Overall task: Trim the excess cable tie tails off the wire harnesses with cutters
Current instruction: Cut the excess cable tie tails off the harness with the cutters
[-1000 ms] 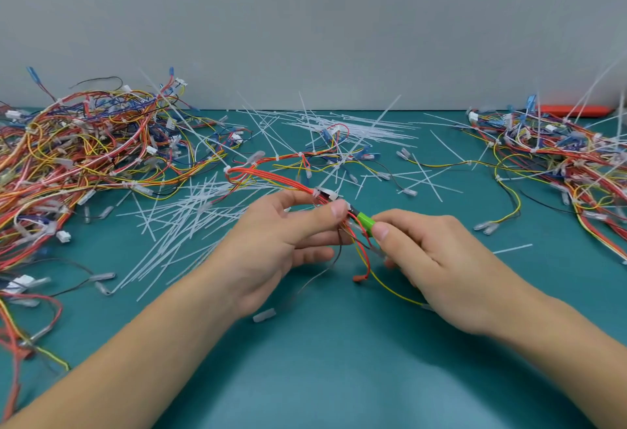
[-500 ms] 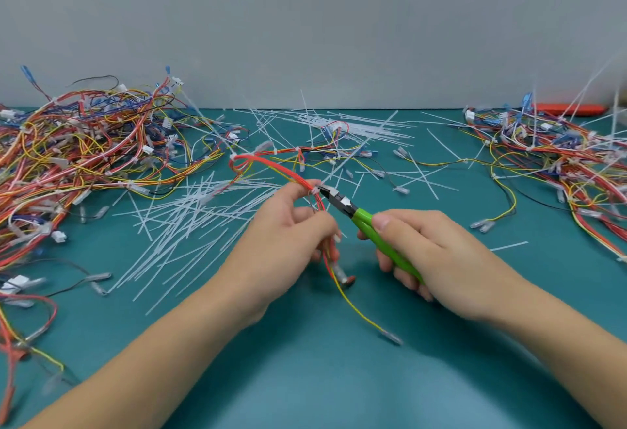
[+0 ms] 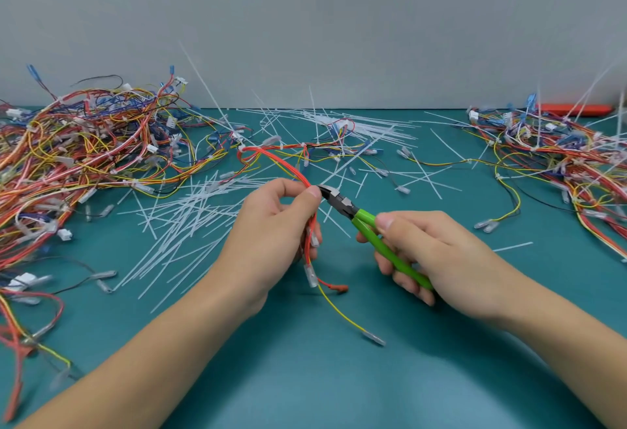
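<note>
From the head view, my left hand (image 3: 271, 235) sits at the centre of the frame, thumb and forefinger pinching a thin bundle of red and orange wires, the wire harness (image 3: 271, 160) I am working on. The bundle arches up and away toward the upper middle of the frame, then drops through my fingers; below my hand its loose ends hang down, a yellow wire (image 3: 339, 309) trailing to a clear-sleeved terminal on the teal desk (image 3: 322, 377), and a short red lead curling beside it.

My right hand (image 3: 437, 259), right of centre, is curled round the green plastic-handled cutters (image 3: 369, 235), thumb on top of the upper handle and fingers wrapped beneath the lower one. The dark metal nose of the cutters points up and to the left, its tip right against the harness beside my left thumb. I cannot tell whether a tie tail sits between the blades.

Behind my hands, across the middle of the frame, lies a scatter of cut white cable tie tails (image 3: 190, 218). At the left edge is a big tangled heap of multicoloured harnesses (image 3: 84, 150); at the right edge a second, smaller heap (image 3: 559, 157) with long uncut white tails sticking up. A flat orange object (image 3: 576, 109) lies at the far right against the grey wall.
</note>
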{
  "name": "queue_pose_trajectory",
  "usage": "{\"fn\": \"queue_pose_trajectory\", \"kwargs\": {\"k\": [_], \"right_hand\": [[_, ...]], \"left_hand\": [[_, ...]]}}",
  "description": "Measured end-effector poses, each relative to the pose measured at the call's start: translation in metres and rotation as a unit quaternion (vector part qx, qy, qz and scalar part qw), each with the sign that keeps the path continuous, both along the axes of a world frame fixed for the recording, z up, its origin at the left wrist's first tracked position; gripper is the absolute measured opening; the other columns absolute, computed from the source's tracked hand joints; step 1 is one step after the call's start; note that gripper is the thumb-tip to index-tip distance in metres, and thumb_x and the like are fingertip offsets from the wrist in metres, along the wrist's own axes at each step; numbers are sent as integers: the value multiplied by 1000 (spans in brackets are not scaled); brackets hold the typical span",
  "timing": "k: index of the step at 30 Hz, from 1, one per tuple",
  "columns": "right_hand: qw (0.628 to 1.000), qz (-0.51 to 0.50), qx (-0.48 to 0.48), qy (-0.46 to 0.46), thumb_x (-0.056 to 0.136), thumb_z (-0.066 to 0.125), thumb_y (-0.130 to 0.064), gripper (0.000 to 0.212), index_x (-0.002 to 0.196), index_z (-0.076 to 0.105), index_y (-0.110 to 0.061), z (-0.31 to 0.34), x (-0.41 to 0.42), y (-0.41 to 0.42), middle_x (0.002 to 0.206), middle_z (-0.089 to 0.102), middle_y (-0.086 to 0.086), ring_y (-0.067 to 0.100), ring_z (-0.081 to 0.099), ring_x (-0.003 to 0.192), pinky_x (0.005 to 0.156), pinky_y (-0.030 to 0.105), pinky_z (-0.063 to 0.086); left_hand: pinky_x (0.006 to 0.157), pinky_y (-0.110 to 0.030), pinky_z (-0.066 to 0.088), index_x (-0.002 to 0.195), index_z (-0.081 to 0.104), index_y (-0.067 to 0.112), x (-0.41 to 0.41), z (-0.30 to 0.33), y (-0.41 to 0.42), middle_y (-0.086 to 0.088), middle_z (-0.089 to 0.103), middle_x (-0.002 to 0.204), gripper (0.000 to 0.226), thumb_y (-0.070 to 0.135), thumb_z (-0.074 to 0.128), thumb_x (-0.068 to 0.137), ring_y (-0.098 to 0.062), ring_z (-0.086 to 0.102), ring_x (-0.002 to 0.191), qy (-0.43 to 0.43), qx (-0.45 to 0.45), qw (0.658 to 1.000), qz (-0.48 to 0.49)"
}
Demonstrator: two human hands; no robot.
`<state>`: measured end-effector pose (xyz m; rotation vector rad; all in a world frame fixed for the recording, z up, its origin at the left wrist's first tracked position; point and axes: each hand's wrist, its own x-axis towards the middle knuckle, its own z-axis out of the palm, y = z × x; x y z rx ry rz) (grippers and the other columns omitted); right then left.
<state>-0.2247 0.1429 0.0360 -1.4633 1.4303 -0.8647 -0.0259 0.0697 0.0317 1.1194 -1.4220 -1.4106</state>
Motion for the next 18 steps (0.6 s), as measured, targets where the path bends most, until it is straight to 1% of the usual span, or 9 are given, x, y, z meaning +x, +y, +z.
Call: {"fn": "queue_pose_trajectory", "kwargs": {"k": [3, 5, 7, 9, 11, 13, 15, 16, 18], "right_hand": [[999, -3, -14, 32, 90, 44, -68, 54, 87, 67, -19, 0, 1, 1, 72, 63, 5, 14, 53, 57, 48, 31, 44], [997, -7, -32, 65, 92, 42, -68, 55, 87, 65, -18, 1, 1, 3, 69, 61, 0, 10, 50, 56, 48, 28, 42], [992, -10, -56, 111, 96, 41, -64, 50, 83, 59, -19, 1, 1, 3, 60, 56, -9, 8, 46, 53, 49, 29, 41], [989, -13, -67, 127, 97, 40, -62, 47, 82, 58, -22, 1, 1, 4, 57, 54, -13, 7, 43, 51, 51, 32, 40], [988, -17, -73, 132, 97, 40, -63, 43, 82, 58, -27, 0, 2, 5, 57, 53, -13, 6, 41, 51, 52, 33, 40], [988, -23, -81, 131, 93, 39, -67, 40, 82, 60, -34, 0, 5, 6, 60, 54, -9, 6, 42, 54, 55, 35, 41], [987, -29, -85, 129, 88, 38, -72, 40, 88, 63, -40, 0, 7, 6, 71, 59, 0, 7, 45, 57, 57, 39, 43], [987, -30, -87, 132, 86, 38, -73, 42, 92, 64, -41, 0, 7, 7, 76, 62, 3, 7, 45, 58, 58, 40, 44], [986, -33, -89, 139, 85, 38, -74, 46, 98, 66, -40, 1, 7, 7, 80, 64, 3, 7, 45, 58, 58, 38, 43]], "left_hand": [[46, -23, 46, 92, 55, 12, 0, 2, -1, -6, 60, 53, 17, 25, 57, 103, -19, 51, 44, -6, -2, 1000, 4], [45, -23, 44, 89, 54, 12, 1, 3, -1, -8, 60, 52, 18, 22, 57, 103, -18, 50, 44, 1, 0, 1000, 3], [45, -22, 44, 89, 54, 10, 2, 3, -2, -10, 60, 52, 17, 19, 58, 103, -18, 50, 43, 5, 1, 1000, 0], [49, -25, 44, 90, 56, 8, 3, 3, -4, -11, 62, 54, 15, 17, 58, 102, -19, 52, 43, 10, 1, 1000, -2], [56, -31, 42, 89, 58, 8, 4, 3, -5, -12, 64, 57, 15, 16, 60, 101, -20, 54, 44, 12, 0, 1000, -1], [59, -34, 41, 86, 60, 9, 6, 4, -6, -13, 65, 57, 15, 15, 61, 100, -20, 53, 44, 19, 3, 1000, 1], [58, -33, 42, 85, 61, 9, 7, 4, -8, -14, 65, 58, 15, 14, 62, 99, -20, 54, 44, 26, 10, 1000, -1], [57, -33, 44, 85, 61, 9, 7, 4, -8, -14, 66, 59, 14, 14, 62, 98, -20, 55, 45, 30, 15, 999, -4], [54, -31, 48, 87, 63, 6, 8, 3, -8, -15, 67, 61, 13, 14, 63, 98, -22, 57, 46, 36, 23, 999, -11]]}}
